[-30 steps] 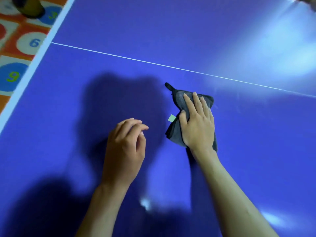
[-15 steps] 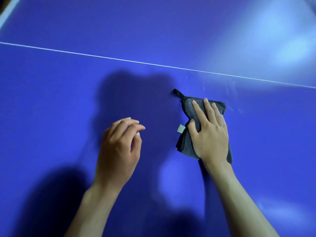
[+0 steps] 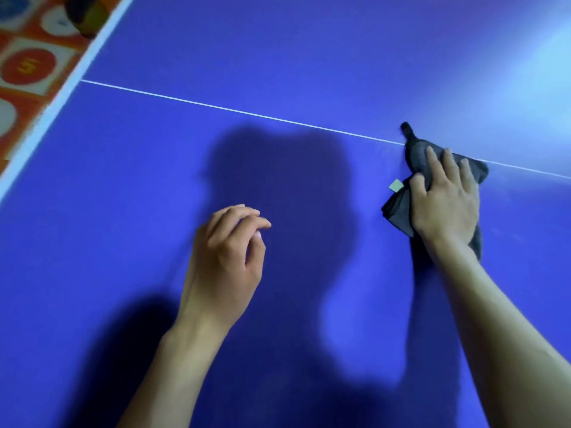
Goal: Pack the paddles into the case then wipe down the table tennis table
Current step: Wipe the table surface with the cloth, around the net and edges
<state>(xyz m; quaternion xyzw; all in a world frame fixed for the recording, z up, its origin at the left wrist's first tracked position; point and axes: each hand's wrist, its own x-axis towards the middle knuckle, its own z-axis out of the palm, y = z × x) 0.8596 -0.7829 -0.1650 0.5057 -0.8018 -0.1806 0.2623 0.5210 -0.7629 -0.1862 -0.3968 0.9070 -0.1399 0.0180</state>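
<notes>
Wiping in hand. Right hand [image 3: 445, 202] presses the folded dark grey microfibre cloth [image 3: 415, 156] flat on the blue table tennis tabletop [image 3: 278, 57], fingers [image 3: 432, 159] straight and slightly spread, thumb at its edge. Cloth lies across the thin white centre line [image 3: 216, 107]. Left hand [image 3: 225, 257] hovers, loosely curled, holding nothing. Paddles and case not visible. Risks, as judged: cloth bunches or unfolds under uneven pressure; loose loop and tag drag; shadowed patches get missed.

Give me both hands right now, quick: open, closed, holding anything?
Left hand: open, fingers loosely curled above the table tennis table, holding nothing.
Right hand: open, fingers flat, pressing the grey cloth onto the table.
</notes>
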